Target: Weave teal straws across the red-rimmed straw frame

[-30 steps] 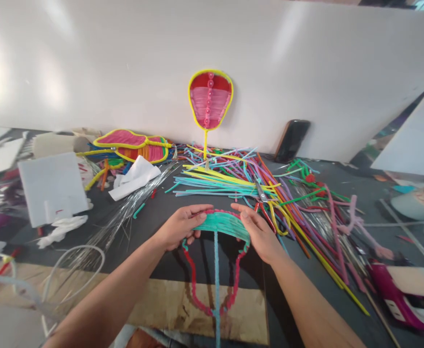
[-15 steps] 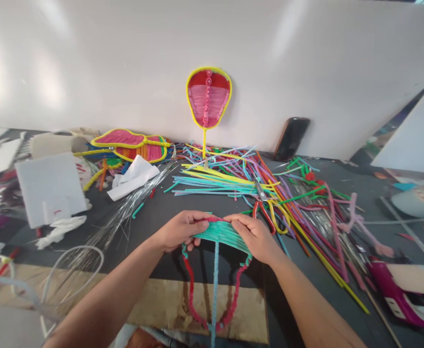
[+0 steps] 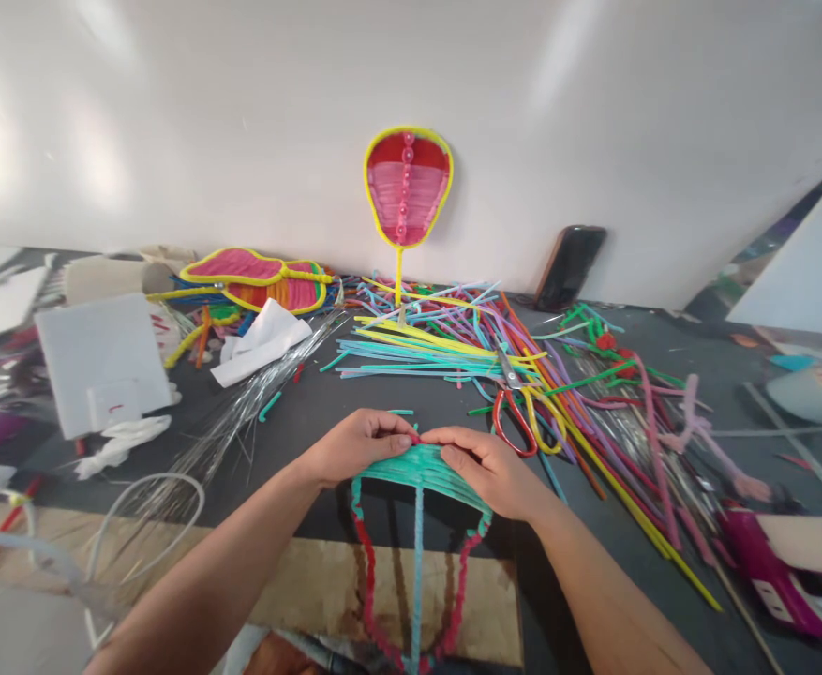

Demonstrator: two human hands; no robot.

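Observation:
Between my hands is a pipe-cleaner frame [image 3: 418,534] with a red outline, a pale blue stem down its middle and a band of turquoise rows [image 3: 411,466] across its upper part. My left hand [image 3: 360,444] pinches its top edge from the left. From the right, my right hand [image 3: 489,469] grips the same edge, thumb on the turquoise rows. The fingertips of both hands come close together at the red top, where they partly hide it. The lower loop hangs toward me over a wooden board [image 3: 298,591].
Scissors [image 3: 513,403] lie beyond my right hand among many loose pipe cleaners [image 3: 431,356]. A finished pink, yellow-edged paddle shape [image 3: 409,187] stands against the white wall, with a phone [image 3: 571,267] to its right. Silver strands [image 3: 242,403] and a hot-glue gun [image 3: 783,572] flank the work.
My left fingers have slid right along the top edge, closer to the right hand. The right fingertips have shifted slightly left. The frame's lower loop hangs a little lower in view.

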